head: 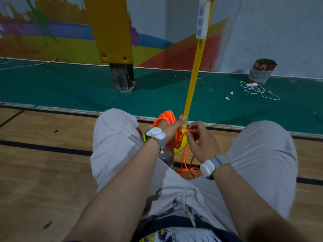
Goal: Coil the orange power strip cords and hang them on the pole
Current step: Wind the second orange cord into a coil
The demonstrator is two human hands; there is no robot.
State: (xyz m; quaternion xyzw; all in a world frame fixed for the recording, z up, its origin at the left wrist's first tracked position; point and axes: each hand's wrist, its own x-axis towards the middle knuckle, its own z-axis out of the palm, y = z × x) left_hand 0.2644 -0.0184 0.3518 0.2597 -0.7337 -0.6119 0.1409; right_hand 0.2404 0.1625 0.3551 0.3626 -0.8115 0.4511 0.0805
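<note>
My left hand (172, 127) grips orange coil (165, 117) at frame centre, loops upright. My right hand (201, 142) pinches next strand just beside it. Loose cord (187, 169) trails below to floor (52, 154). Pole (196, 70) rises just behind coil, nearer left hand.

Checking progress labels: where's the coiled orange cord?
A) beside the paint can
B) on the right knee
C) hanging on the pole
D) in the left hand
D: the left hand grips the orange coil; the right hand pinches a loose strand.
</note>
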